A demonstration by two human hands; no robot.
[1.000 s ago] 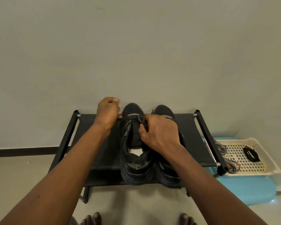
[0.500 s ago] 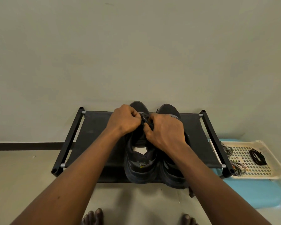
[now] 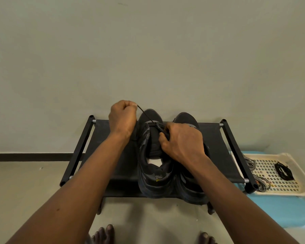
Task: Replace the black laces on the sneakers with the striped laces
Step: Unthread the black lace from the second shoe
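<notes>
A plain grey-green wall (image 3: 148,50) meets a pale floor (image 3: 25,182) along a dark skirting strip. Against the wall stands a low rack with a black fabric shelf and black tube frame (image 3: 215,155). At the middle of the shelf two black sneakers sit side by side and touching, toes toward the wall: the left sneaker (image 3: 155,184) and the right sneaker (image 3: 185,118).

The left hand (image 3: 122,118) is raised near the rack's back edge, its fingers curled and pinching a thin black lace (image 3: 145,115), which runs taut down to the left sneaker's front eyelets. The right hand (image 3: 181,140) lies over both shoes, its thumb and fingers gripping the lacing beside the left sneaker's tongue.

A small yellow mark inside that sneaker's heel is too small to read.

Just past the rack's right end, a cream perforated plastic tray (image 3: 271,173) rests on a light blue pad (image 3: 275,212). Black-and-white striped laces (image 3: 250,162) lie along the tray's left edge, and a bundled black lace (image 3: 283,170) lies toward its right side. Bare toes (image 3: 104,235) show on the floor.
</notes>
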